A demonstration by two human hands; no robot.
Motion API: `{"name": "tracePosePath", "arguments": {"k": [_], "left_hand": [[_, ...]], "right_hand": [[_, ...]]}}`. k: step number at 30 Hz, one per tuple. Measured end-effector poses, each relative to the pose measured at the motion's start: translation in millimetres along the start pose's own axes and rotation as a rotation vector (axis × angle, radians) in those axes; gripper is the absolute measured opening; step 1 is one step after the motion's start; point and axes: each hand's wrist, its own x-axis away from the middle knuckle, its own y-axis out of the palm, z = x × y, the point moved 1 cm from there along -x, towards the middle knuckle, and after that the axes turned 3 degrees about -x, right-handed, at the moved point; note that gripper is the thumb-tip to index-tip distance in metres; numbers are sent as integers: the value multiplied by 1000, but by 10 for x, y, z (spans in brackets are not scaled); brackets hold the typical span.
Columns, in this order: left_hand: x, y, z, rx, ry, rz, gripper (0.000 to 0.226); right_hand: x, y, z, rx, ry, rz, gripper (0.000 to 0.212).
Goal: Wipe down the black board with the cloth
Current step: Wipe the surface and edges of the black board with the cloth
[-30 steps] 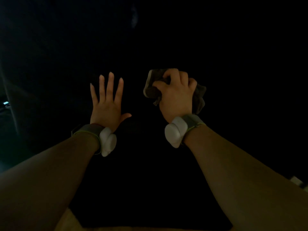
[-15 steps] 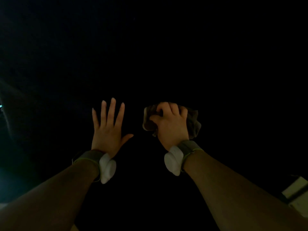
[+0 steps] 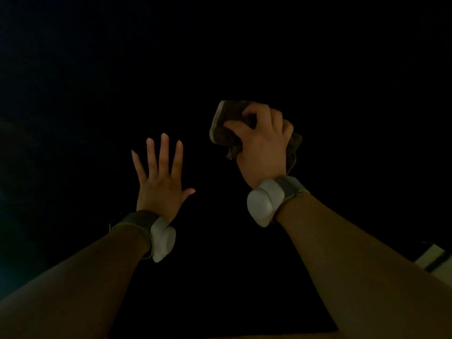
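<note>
The black board (image 3: 220,57) fills almost the whole dim view in front of me. My right hand (image 3: 263,145) is shut on a bunched brownish-grey cloth (image 3: 221,128) and holds it against the board, right of centre. The cloth sticks out to the left of my fingers and also shows behind the right side of the hand. My left hand (image 3: 160,182) is flat against the board with its fingers spread, lower and to the left of the cloth, holding nothing. Both wrists carry a grey band with a white device.
A pale object with a dark stripe (image 3: 434,261) shows at the right edge, beside my right forearm. A thin lighter strip (image 3: 220,336) runs under the board's bottom edge. Everything else is too dark to make out.
My right hand has moved up the board with the cloth since half a second ago, after a downward pass before that. My left hand stays flat, fingers spread.
</note>
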Motion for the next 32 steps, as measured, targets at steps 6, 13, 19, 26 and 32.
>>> {"name": "tracePosePath", "arguments": {"k": [6, 13, 19, 26, 32], "left_hand": [[3, -43, 44, 33, 0, 59, 107], [288, 19, 47, 109, 17, 49, 92], [459, 220, 63, 50, 38, 12, 103], [444, 323, 76, 22, 9, 4, 102], [430, 309, 84, 37, 11, 22, 102]], "right_hand": [[423, 328, -1, 6, 67, 42, 18], [789, 358, 131, 138, -161, -153, 13], [1130, 259, 140, 121, -29, -516, 23], [662, 40, 131, 22, -48, -161, 27], [896, 337, 141, 108, -3, -201, 20]]}}
